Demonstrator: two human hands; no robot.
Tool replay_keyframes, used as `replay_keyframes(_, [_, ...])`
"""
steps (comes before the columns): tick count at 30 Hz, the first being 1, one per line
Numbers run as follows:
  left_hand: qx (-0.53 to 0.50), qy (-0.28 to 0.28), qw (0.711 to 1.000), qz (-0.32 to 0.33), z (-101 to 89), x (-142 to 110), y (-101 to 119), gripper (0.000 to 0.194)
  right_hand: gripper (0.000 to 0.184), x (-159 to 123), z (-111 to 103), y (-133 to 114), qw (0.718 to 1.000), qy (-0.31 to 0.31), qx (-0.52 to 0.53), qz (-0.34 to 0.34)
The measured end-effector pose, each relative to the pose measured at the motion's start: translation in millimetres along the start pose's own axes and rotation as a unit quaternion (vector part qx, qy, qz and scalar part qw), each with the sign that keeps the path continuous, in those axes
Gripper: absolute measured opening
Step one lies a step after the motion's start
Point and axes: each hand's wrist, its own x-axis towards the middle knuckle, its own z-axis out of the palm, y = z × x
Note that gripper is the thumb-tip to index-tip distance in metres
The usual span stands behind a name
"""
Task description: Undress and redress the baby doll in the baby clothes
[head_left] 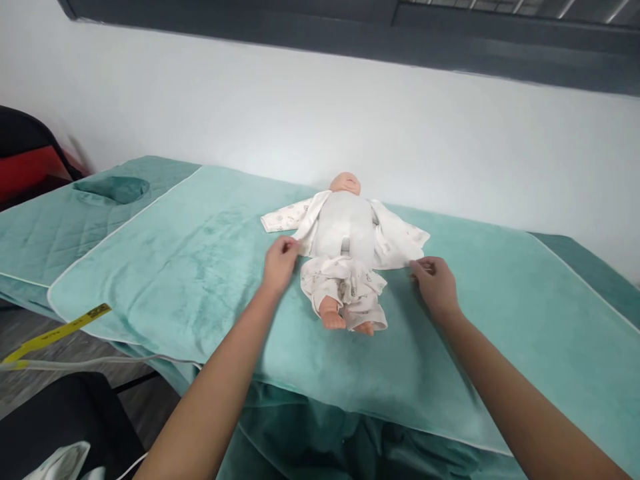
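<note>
A baby doll [346, 223] lies on its back on the green bed cover, head toward the wall and feet toward me. Its white printed jacket [397, 237] is spread apart at the front, baring the pale torso. White printed trousers [327, 275] are on its legs, and both feet poke out. My left hand [281, 263] pinches the jacket's lower corner on the left side. On the other side, my right hand [434, 283] has its fingers closed at the jacket's right lower corner. The doll's arms are hidden by the sleeves.
The green cover [175, 267] has a white-piped edge, and a face hole [113, 190] shows in the bed at the left. A yellow tag [60, 332] on a cable and a black chair [65, 420] are at the lower left. A white wall [250, 107] stands behind.
</note>
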Motion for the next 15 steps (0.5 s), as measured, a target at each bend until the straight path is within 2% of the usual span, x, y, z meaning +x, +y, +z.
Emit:
replay_keyframes(3, [0.052, -0.138, 0.989, 0.015, 3.2, -10.6, 6.2, 0.020, 0.027, -16.8, 20.6, -21.7, 0.986, -0.129, -0.053, -0.089])
replay_keyframes(6, [0.051, -0.199, 0.979, 0.005, -1.7, -18.6, 11.4, 0.019, 0.020, -26.5, 35.2, -44.9, 0.947, -0.267, -0.078, -0.162])
replay_keyframes(8, [0.057, -0.236, 0.970, 0.014, -8.5, -22.7, 14.1, 0.017, 0.016, -28.0, 34.6, -53.6, 0.916, -0.339, -0.089, -0.192])
replay_keyframes(12, [0.084, -0.294, 0.950, 0.056, -18.8, -28.0, 16.5, 0.019, 0.013, -25.7, 16.3, -58.0, 0.877, -0.434, -0.099, -0.181])
replay_keyframes(15, [0.091, -0.283, 0.951, 0.090, -18.5, -29.3, 13.7, 0.018, 0.016, -25.4, 4.8, -56.5, 0.863, -0.451, -0.121, -0.191])
